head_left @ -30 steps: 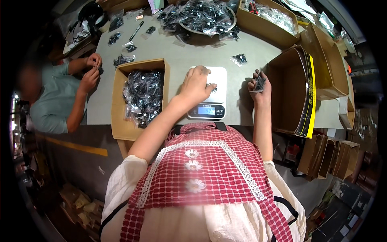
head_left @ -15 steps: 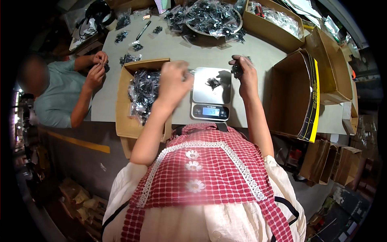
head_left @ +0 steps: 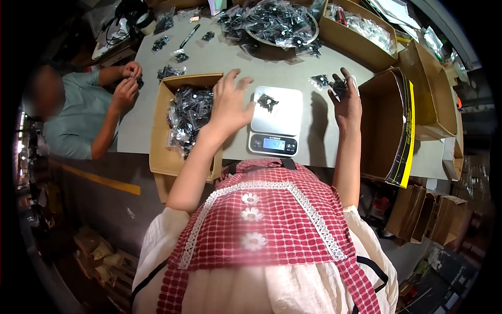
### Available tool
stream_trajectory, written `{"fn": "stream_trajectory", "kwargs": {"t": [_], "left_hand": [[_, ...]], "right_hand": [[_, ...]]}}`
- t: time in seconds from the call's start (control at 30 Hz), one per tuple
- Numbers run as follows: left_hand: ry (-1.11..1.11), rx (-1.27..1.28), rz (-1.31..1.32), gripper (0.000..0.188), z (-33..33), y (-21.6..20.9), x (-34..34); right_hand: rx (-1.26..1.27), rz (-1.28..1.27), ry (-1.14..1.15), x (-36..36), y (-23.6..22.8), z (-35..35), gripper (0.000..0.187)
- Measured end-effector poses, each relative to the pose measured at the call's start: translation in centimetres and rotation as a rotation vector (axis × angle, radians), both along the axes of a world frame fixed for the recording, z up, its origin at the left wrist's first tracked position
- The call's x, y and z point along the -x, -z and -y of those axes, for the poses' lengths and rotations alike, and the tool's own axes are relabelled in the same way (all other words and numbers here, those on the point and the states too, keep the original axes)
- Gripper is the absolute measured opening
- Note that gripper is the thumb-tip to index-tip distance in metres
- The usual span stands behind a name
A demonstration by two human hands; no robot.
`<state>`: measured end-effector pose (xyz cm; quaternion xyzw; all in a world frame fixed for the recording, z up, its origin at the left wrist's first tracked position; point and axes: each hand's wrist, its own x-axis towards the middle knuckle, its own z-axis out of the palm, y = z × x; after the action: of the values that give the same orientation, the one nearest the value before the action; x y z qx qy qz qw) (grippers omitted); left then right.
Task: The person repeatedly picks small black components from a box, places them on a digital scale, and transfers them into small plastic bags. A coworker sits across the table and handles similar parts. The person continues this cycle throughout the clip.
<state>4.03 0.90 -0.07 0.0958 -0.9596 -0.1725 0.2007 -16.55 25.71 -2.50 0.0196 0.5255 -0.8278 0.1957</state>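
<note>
A small clear bag of black parts (head_left: 269, 102) lies on the white digital scale (head_left: 274, 144) in front of me. Just left of the scale plate, my left hand (head_left: 230, 102) is open, fingers spread and nothing in them. My right hand (head_left: 346, 107), palm up to the right of the scale, holds another small bag of black parts (head_left: 339, 88) against its bent fingers. Close by on the table, near those fingertips, rests one more such bag (head_left: 318, 81). A cardboard box (head_left: 160, 123) full of similar bags stands under my left forearm.
At the back a round tray (head_left: 317, 32) is heaped with bags. An open box (head_left: 376, 57) of clear bags and a tall open carton (head_left: 381, 131) stand on the right. A pen (head_left: 189, 35) lies far left. A co-worker (head_left: 78, 112) handles small parts there.
My right hand has moved right and turned palm up; a bag now lies on the table beside it. The bag on the scale sits farther left and up. My left hand has spread its fingers.
</note>
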Motion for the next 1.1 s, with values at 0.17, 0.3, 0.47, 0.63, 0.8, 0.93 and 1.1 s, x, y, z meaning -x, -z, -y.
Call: {"fn": "stream_trajectory", "kwargs": {"t": [0.17,0.3,0.47,0.63,0.8,0.93,1.1], "left_hand": [[0.118,0.037,0.128,0.059,-1.5,0.8,2.3],[0.169,0.064,0.152,0.056,-1.6,1.7,3.2],[0.162,0.112,0.157,0.043,-1.3,3.4,3.6],[0.069,0.007,0.136,0.022,-0.2,3.0,3.1],[-0.109,0.015,-0.237,0.016,1.5,-2.8,-0.6],[-0.281,-0.001,-0.292,0.018,3.8,-5.8,-5.7],[-0.122,-0.013,-0.235,0.017,2.3,-3.4,-3.9]], "right_hand": [[-0.056,-0.013,-0.057,-0.6,0.1,-1.3,0.048],[-0.033,-0.011,-0.075,-1.5,0.1,-1.4,0.049],[-0.08,-0.079,-0.188,-3.2,-0.6,0.3,0.053],[-0.301,-0.264,-0.452,-3.6,-2.7,2.4,0.059],[-1.061,-0.772,0.004,3.9,6.7,2.1,0.051],[-1.491,-1.116,0.108,2.4,9.2,2.9,0.051],[-1.234,-0.968,-0.06,2.4,8.5,3.4,0.039]]}}
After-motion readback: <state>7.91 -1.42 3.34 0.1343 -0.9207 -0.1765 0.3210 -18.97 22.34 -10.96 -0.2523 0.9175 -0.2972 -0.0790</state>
